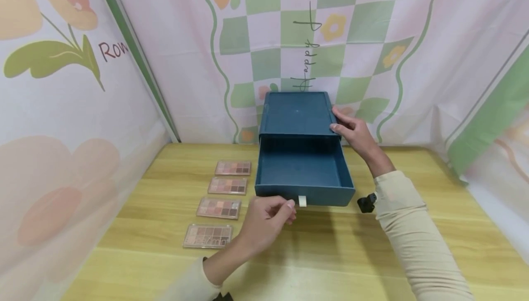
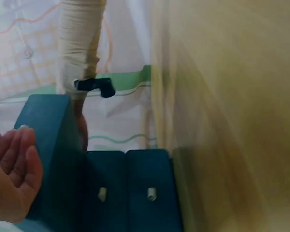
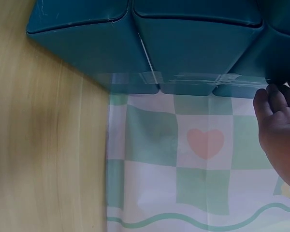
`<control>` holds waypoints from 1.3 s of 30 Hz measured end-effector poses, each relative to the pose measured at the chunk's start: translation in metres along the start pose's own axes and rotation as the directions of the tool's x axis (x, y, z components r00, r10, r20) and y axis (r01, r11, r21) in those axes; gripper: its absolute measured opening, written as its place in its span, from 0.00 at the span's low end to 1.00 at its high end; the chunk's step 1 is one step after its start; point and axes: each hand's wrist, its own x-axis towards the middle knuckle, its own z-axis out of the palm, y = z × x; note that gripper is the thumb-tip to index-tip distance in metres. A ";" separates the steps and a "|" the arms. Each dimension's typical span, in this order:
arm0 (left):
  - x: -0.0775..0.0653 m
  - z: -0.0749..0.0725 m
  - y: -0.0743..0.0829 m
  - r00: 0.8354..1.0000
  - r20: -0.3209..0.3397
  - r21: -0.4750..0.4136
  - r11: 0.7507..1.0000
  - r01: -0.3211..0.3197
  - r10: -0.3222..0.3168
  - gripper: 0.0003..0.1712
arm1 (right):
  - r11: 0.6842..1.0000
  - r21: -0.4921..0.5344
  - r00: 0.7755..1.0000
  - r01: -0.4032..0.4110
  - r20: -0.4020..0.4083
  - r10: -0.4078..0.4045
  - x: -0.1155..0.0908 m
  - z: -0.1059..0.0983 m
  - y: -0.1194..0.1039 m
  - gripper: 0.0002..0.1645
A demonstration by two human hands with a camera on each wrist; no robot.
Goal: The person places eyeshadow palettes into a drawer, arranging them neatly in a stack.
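A dark blue drawer unit [image 1: 297, 113] stands against the back curtain, its top drawer [image 1: 305, 195] pulled far out so that the bare inside bottom shows. Two lower drawer fronts [image 2: 147, 176], each with a pale pull tab, appear in the left wrist view. My left hand [image 1: 266, 220] is right at the open drawer's front, thumb tip just left of its white pull tab [image 1: 302, 201]. Its fingers are loosely bent with nothing between them. On the right, my right hand [image 1: 357, 136] rests against the unit's upper side, thumb at the top edge, fingers extended toward the rear corner.
Several eyeshadow palettes [image 1: 213, 208] lie in a column on the wooden table [image 1: 149, 227], left of the drawer unit. Printed curtains [image 1: 182, 62] enclose the back and sides. Clear tape [image 3: 183, 79] runs across the stacked units' side.
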 end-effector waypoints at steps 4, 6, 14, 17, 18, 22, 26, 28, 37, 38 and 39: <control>0.004 -0.015 0.006 0.959 -0.058 0.083 0.958 -0.273 0.278 0.16 | 1.000 0.008 1.000 0.005 0.002 -0.005 0.000 0.000 0.000 0.37; 0.009 -0.023 0.006 0.923 -0.071 0.079 0.925 -0.372 0.377 0.15 | 1.000 0.006 1.000 0.004 0.004 -0.004 -0.001 0.000 0.000 0.37; 0.031 -0.058 0.008 0.880 -0.145 -0.175 0.864 -0.472 0.451 0.18 | 1.000 0.006 1.000 -0.002 0.001 0.002 -0.001 0.001 0.000 0.37; 0.037 -0.069 0.008 0.868 -0.194 -0.233 0.838 -0.493 0.457 0.20 | 1.000 0.009 1.000 -0.002 0.000 0.002 -0.001 0.001 0.000 0.37; 0.039 -0.072 0.007 0.865 -0.210 -0.238 0.834 -0.498 0.456 0.20 | 1.000 0.011 1.000 -0.002 -0.001 0.002 0.000 0.001 -0.001 0.36; 0.052 -0.089 0.004 0.873 -0.264 -0.194 0.864 -0.465 0.410 0.17 | 1.000 0.014 1.000 -0.003 0.000 0.003 0.000 0.000 -0.001 0.37; 0.068 -0.108 -0.008 0.885 -0.302 -0.082 0.915 -0.395 0.355 0.14 | 1.000 0.017 1.000 -0.008 0.004 0.007 -0.002 0.000 -0.001 0.37; 0.076 -0.118 -0.018 0.890 -0.320 -0.004 0.939 -0.344 0.325 0.12 | 1.000 0.023 1.000 -0.009 0.005 0.009 -0.003 -0.001 0.000 0.37; 0.101 -0.150 -0.066 0.921 -0.362 0.175 0.981 -0.082 0.142 0.07 | 1.000 0.015 1.000 -0.005 -0.001 0.005 -0.002 -0.001 0.000 0.37; 0.103 -0.152 -0.070 0.925 -0.358 0.179 0.982 -0.065 0.127 0.07 | 1.000 0.016 1.000 -0.003 -0.003 0.003 -0.002 -0.002 0.000 0.37; 0.105 -0.154 -0.075 0.929 -0.352 0.188 0.981 -0.047 0.112 0.07 | 1.000 0.016 1.000 -0.001 -0.004 0.001 -0.001 -0.002 0.000 0.37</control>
